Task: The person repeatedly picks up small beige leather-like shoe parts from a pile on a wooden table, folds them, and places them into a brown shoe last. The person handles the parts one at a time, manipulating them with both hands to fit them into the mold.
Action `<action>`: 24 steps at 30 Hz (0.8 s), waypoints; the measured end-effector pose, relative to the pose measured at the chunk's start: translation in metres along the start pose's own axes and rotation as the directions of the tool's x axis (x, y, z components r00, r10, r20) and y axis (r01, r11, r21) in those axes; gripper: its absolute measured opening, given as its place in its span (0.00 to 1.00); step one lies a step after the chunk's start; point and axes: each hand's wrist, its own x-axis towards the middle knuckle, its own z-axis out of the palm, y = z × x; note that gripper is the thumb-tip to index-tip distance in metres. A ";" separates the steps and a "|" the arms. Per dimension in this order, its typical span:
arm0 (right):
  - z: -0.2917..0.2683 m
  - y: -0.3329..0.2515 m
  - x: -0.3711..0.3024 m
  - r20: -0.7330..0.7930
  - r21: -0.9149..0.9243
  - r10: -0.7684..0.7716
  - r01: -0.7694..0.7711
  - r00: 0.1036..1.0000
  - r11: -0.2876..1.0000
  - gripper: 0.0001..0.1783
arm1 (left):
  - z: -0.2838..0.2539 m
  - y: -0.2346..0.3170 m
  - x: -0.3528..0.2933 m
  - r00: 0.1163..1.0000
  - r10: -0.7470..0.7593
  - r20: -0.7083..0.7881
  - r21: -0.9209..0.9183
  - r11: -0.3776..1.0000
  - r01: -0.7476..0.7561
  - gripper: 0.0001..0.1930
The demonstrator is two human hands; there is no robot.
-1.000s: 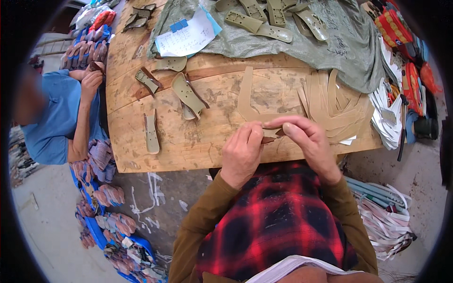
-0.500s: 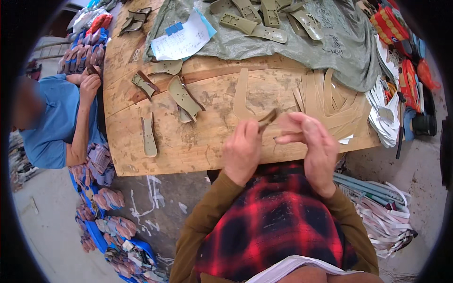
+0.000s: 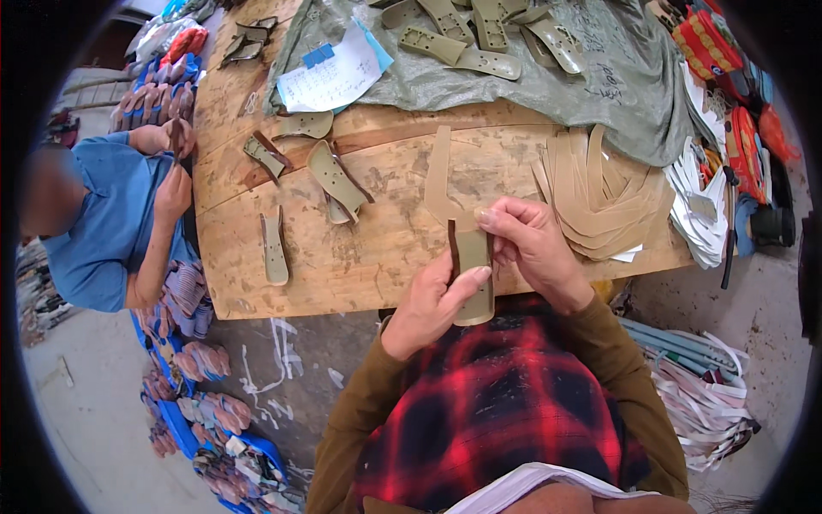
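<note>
An olive, curved insole piece (image 3: pixel 473 250) with dark brown edging stands upright between my hands, over the table's front edge. My left hand (image 3: pixel 428 304) grips its lower left side, thumb across the olive face. At the upper right corner, my right hand (image 3: pixel 533 248) pinches the edge between thumb and fingers. Just beyond, a tan curved strip (image 3: pixel 439 171) lies on the wooden table (image 3: pixel 385 257). To the left rest similar olive insole pieces (image 3: pixel 336 178), some with brown edging; a single one (image 3: pixel 274 248) lies nearer the front.
Tan strips (image 3: pixel 591 193) are piled at the right. Farther back, a grey-green sheet (image 3: pixel 514 103) carries more olive pieces (image 3: pixel 432 43) and a paper (image 3: pixel 334 77). A co-worker in a blue shirt (image 3: pixel 107 214) sits at the left beside bundled pieces (image 3: pixel 214 411). White straps (image 3: pixel 693 411) hang at lower right.
The insole piece has turned from edge-on to show its olive face and come lower. My right hand has moved left and closed on its upper edge. The co-worker's hands have shifted.
</note>
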 end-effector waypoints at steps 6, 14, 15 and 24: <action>-0.008 -0.001 0.012 -0.163 -0.407 -0.340 0.251 0.926 0.878 0.10 | -0.073 0.018 -0.019 0.789 0.233 -0.568 0.467 0.881 0.076 0.13; -0.017 0.029 0.026 0.289 -0.933 -0.500 0.357 0.816 0.044 0.13 | -0.063 -0.001 -0.009 0.820 0.286 -0.496 0.471 0.882 -0.023 0.15; -0.018 0.023 0.024 0.323 -0.919 -0.490 0.392 0.810 0.043 0.13 | -0.050 -0.017 -0.004 0.920 -0.106 -0.378 0.037 0.991 0.130 0.15; -0.081 -0.066 0.040 0.145 -0.848 -0.497 0.366 0.855 0.383 0.18 | 0.008 -0.024 0.039 0.973 -0.215 -0.080 -0.598 0.792 0.125 0.16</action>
